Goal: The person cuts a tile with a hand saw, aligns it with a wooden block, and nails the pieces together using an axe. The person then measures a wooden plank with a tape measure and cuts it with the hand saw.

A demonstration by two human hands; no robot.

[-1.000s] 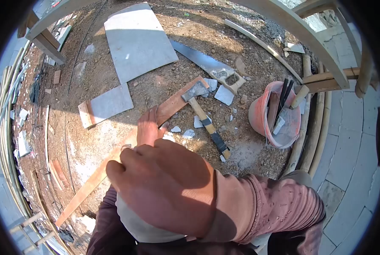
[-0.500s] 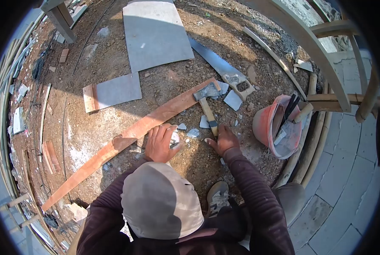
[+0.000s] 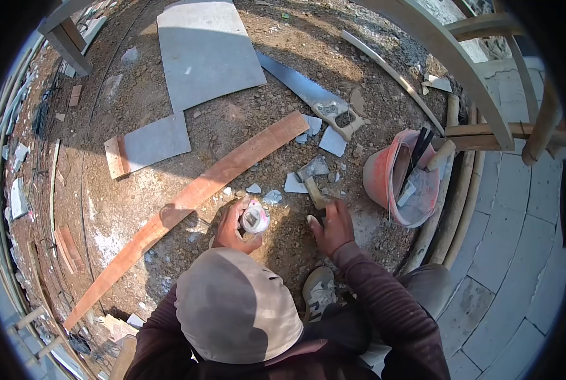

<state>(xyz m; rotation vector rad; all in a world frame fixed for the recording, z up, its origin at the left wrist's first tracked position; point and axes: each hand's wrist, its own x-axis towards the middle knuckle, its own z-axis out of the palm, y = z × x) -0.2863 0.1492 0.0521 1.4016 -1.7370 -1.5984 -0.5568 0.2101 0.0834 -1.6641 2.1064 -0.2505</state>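
My left hand (image 3: 232, 228) is wrapped round a small whitish cup (image 3: 256, 217) with pink marks and something dark inside it. My right hand (image 3: 333, 229) grips the handle of a hammer (image 3: 314, 171), whose head points up the view beside some white chips. A long reddish-brown plank (image 3: 210, 180) lies diagonally on the dirt beyond my left hand. Past its upper end rests a hand saw (image 3: 314, 95), near a broken white piece (image 3: 332, 141). The capped head in the lower middle hides part of the ground.
A pink bucket (image 3: 384, 174) holding tools stands at the right, beside bamboo poles (image 3: 463, 209). Large grey board (image 3: 210, 54) and smaller board (image 3: 159, 144) lie beyond the plank. A wooden frame (image 3: 454, 60) arches over the upper right.
My left hand has closed round the cup. The hammer has come off the plank's upper end, drawn towards me by my right hand. The view has shifted slightly.
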